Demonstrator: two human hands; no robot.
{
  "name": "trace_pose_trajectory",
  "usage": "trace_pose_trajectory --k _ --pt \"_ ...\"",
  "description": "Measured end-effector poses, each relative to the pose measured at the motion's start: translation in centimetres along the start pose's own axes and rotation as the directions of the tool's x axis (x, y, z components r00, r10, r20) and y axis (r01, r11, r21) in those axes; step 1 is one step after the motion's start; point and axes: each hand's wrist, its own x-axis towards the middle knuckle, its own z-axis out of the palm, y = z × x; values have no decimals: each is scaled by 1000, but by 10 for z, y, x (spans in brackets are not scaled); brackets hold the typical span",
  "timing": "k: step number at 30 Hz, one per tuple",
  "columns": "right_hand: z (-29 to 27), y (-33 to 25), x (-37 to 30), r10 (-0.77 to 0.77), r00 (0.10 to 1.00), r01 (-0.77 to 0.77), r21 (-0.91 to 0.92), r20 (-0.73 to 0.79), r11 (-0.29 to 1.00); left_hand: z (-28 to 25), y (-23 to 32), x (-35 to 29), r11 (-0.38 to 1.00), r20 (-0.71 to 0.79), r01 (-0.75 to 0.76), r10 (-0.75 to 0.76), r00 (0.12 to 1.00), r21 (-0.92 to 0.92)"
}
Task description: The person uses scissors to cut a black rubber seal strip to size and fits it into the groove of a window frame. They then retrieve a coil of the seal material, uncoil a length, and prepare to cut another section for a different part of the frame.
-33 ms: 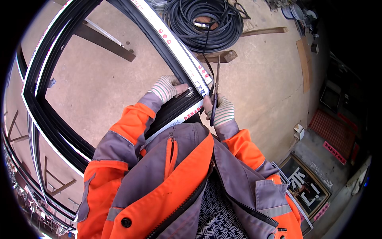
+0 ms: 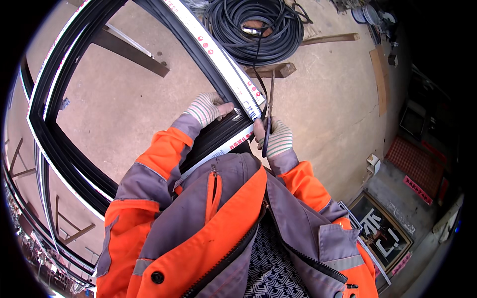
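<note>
A black window frame with white, printed protective film lies in front of me, its near right corner between my hands. My left hand, in a striped fingertip-free glove, is closed on the inner edge by that corner, thumb on top beside a small metallic piece. My right hand, gloved alike, is closed around a pair of scissors, blades pointing away from me. Its thumb and fingertips are at the corner's outer side, where a thin black strip comes down. The strip's end is hidden.
A large coil of black rubber strip lies beyond the frame, by a wooden block and a stick. More frames stand at left. Flat cardboard, a red crate and a framed sign are at right.
My left hand and its thumb have shifted very slightly to the left at the corner. My right hand and the scissors hold still.
</note>
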Motion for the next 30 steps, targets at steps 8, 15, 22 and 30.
trace_pose_trajectory --k 8,15,22,30 --pt "-4 -6 -2 26 999 -25 -29 36 999 -36 -5 19 993 -98 -90 82 992 -76" --pt "1 4 5 -7 1000 8 -39 12 999 -86 11 39 968 -253 -159 107 962 -194" --pt "0 2 4 -31 999 31 -5 29 999 -84 21 47 934 -495 -206 37 868 -292" --pt "0 3 5 -40 999 40 3 18 999 -3 -3 4 998 -144 -27 19 989 -56"
